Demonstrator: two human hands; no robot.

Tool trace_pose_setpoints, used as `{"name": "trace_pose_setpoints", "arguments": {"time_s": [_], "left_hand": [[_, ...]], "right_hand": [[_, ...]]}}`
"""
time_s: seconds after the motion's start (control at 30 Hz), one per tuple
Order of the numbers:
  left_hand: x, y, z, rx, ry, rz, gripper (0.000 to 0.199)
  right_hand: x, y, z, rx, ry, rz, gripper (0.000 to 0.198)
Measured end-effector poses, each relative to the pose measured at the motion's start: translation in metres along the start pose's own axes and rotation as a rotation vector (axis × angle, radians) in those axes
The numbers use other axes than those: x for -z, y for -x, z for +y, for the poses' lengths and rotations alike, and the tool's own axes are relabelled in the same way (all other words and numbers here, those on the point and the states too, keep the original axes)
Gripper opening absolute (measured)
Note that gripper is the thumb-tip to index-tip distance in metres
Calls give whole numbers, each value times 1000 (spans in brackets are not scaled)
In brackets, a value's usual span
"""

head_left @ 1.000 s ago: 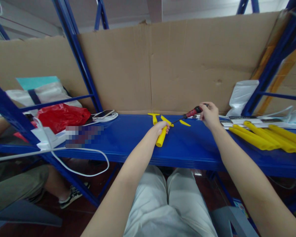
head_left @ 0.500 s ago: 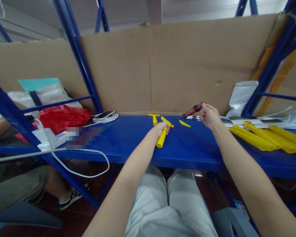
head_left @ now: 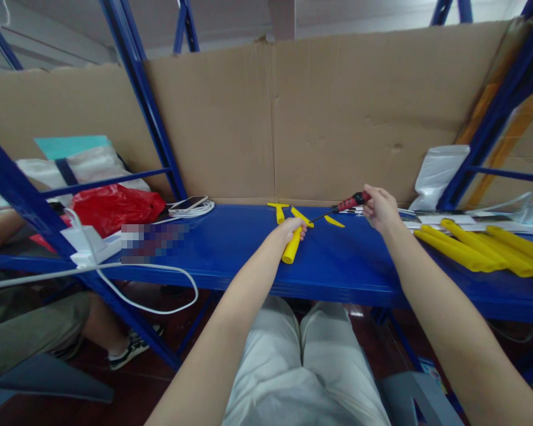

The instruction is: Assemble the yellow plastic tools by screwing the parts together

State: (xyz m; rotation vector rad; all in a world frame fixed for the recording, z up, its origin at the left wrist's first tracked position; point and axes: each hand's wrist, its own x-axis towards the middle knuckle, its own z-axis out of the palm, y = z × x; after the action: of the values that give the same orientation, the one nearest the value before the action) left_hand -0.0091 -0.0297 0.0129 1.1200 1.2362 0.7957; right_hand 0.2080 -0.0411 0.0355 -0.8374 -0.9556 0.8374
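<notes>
My left hand is wrapped round a yellow tube-handled piece over the blue shelf. A flat yellow strip shows just beyond my fingers, apparently the crossbar of that piece; the joint is hidden. Between finger and thumb, my right hand grips the end of a screwdriver with a red and black handle. Its thin dark shaft slants down left, the tip reaching the strip's near end beside my left fingers. Behind my left hand lies another yellow T-shaped piece. A slim yellow blade-like piece rests below the shaft.
Several yellow tubes lie at the right, before a white pouch. Cardboard stands behind the blue shelf. Leftward are a phone, coiled white cable, a red bag, a white charger and a seated person.
The view has shifted slightly. The screwdriver handle sits a little lower and flatter in my right hand, whose fingers have shifted round its end. My left hand keeps its hold.
</notes>
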Motion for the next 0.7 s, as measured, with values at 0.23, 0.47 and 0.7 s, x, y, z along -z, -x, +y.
{"name": "trace_pose_setpoints", "arguments": {"time_s": [0.23, 0.47, 0.7], "left_hand": [[0, -1, 0, 2, 15, 12, 22], [0, -1, 0, 9, 10, -1, 21], [1, -3, 0, 7, 22, -10, 15]], "right_hand": [[-5, 4, -10, -83, -98, -108, 32], [-1, 2, -5, -17, -80, -92, 37], [3, -1, -3, -79, -24, -38, 43]]}}
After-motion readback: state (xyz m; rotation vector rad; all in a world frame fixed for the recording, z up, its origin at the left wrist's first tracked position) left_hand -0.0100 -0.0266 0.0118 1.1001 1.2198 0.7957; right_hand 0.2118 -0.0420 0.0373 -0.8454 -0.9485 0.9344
